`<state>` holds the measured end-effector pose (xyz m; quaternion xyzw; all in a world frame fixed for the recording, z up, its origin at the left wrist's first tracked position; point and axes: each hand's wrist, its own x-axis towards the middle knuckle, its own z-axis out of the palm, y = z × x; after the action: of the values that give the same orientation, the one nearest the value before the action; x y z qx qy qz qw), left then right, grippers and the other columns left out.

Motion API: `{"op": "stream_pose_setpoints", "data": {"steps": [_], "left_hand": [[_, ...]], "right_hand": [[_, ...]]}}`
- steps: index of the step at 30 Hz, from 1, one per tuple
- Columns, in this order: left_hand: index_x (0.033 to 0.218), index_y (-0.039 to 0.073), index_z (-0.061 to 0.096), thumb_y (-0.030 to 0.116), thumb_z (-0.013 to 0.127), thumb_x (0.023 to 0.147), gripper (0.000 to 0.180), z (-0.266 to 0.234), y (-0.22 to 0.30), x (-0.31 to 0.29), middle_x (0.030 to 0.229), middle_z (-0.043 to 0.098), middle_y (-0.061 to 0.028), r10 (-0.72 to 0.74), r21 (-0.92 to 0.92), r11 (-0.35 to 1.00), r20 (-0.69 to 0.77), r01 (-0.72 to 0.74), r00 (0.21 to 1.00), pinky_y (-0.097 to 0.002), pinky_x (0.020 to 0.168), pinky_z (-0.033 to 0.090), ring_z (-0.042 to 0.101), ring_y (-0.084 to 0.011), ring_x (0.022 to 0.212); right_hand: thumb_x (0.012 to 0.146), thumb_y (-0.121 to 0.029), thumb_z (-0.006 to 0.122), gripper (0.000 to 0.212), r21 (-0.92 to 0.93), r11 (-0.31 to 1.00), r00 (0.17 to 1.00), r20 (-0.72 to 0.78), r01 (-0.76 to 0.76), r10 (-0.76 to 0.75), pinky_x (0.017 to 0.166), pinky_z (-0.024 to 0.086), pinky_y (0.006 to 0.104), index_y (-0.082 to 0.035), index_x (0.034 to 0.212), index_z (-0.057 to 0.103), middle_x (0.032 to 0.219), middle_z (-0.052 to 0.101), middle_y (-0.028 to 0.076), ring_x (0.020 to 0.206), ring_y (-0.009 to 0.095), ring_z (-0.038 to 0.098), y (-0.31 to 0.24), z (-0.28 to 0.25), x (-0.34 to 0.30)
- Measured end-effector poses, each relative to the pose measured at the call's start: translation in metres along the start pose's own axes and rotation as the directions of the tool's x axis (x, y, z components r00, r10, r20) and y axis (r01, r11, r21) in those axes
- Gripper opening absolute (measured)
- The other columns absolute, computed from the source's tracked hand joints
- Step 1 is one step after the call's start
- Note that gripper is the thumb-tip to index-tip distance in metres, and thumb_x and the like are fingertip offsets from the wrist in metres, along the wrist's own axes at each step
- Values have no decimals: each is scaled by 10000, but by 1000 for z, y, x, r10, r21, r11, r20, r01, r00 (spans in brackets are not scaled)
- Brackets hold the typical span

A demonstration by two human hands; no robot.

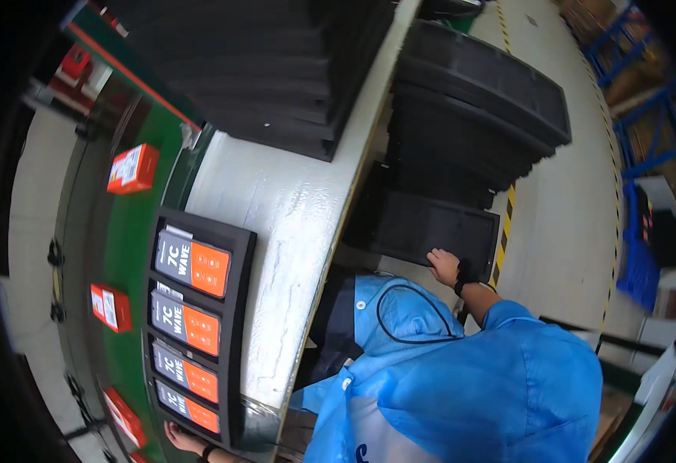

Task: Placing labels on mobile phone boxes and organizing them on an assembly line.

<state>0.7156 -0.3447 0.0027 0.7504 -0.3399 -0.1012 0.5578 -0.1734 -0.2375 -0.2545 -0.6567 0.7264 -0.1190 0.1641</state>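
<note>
At the lower left, a long black tray [241, 309] holds several grey-and-orange printed boxes [191, 262], each in its own compartment. My left hand [184, 440] is at the tray's near end, fingers bent against its end wall; part of the grip is hidden. To the right of the worktable, an empty black tray [415, 228] lies lower down. My right hand [444, 266] has its fingers bent over this tray's near rim, and the underside of that grip is out of sight.
Stacked black trays [477, 116] rise beyond the empty one, and another dark stack [238, 69] stands on the pale worktable [292, 208]. Red-and-white boxes [133, 168] sit along a green conveyor [141, 231] at left. Blue shelving [654, 131] stands far right.
</note>
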Motion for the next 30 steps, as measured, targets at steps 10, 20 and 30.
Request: {"op": "stream_pose_setpoints", "data": {"steps": [10,20,30], "left_hand": [[1241,53,622,119,488,963,315,-66,9,-62,1048,633,-64,-213,81,975,79,207,974,-261,799,474,598,-156,922],[1316,-82,524,91,528,966,390,57,205,-195,1221,632,-157,-113,-98,985,226,138,967,-296,985,458,601,-195,1110],[1479,-71,280,156,514,974,602,97,234,-190,1374,512,-184,-260,-273,907,236,320,936,-298,1024,408,527,-214,1215]], "right_hand": [[999,-164,358,363,-269,799,842,-116,-538,527,1044,400,436,-25,1287,530,1372,472,173,1248,361,470,139,151,62],[835,103,502,242,585,802,909,-391,122,147,841,504,345,-17,987,648,1043,588,135,941,272,595,-74,-68,124],[722,148,499,193,450,239,499,-645,860,-579,696,483,304,-6,732,616,837,605,128,779,245,605,-399,-274,191]]}}
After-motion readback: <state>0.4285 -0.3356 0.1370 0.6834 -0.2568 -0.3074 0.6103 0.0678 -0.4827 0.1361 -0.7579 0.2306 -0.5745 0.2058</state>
